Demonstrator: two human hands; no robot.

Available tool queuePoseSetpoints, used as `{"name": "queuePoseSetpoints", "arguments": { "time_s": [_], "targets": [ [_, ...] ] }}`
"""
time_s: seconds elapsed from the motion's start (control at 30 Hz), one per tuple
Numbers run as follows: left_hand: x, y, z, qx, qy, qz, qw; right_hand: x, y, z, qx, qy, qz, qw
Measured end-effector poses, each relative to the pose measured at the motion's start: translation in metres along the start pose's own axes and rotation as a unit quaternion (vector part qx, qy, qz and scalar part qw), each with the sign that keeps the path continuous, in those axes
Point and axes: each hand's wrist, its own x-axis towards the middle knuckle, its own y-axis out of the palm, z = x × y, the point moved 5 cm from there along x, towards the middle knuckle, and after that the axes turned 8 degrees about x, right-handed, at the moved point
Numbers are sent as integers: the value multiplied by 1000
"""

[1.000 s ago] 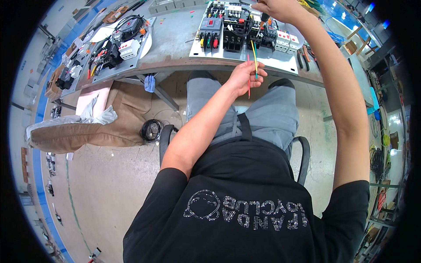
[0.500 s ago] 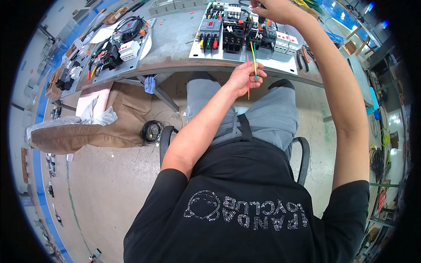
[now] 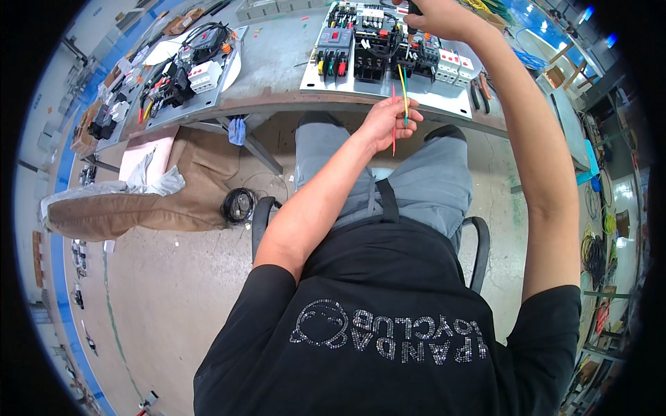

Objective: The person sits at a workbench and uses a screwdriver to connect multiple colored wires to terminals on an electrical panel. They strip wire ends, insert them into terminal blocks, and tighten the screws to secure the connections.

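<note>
Several thin wires run through the fingers of my left hand, just off the table's front edge. Among them are a red wire and a yellow wire that leads up to the terminal block on the panel. Over the far side of the metal mounting panel, my right hand grips a screwdriver by its dark handle. Its shaft points down at the components near that block. A breaker, a contactor and white miniature breakers sit on the panel.
Pliers lie right of the panel. A second wired panel stands on the left of the table. Grey bins are at the back. A brown cloth-covered seat and a black cable coil are at lower left.
My right hand has shifted slightly, and the screwdriver now shows with its shaft pointing down at the components. My left hand stays almost in place with the wires.
</note>
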Motion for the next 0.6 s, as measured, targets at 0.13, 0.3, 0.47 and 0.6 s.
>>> {"name": "queuePoseSetpoints", "arguments": {
  "time_s": [0.13, 0.3, 0.47, 0.6],
  "targets": [
    [0, -2, 0, -4, -1, 1, 1000, 1, 0, 2, 17, 4, 8, 1000],
    [2, 2, -4, 0, 1, -6, 1000, 1, 1, -5, 5, 14, -3, 1000],
    [3, -5, -4, -2, 3, -3, 1000, -2, -2, -1, -3, 11, 17, 1000],
    [5, -3, -4, 1, 2, -8, 1000, -1, -3, -3, -7, 9, 15, 1000]
  ]
}}
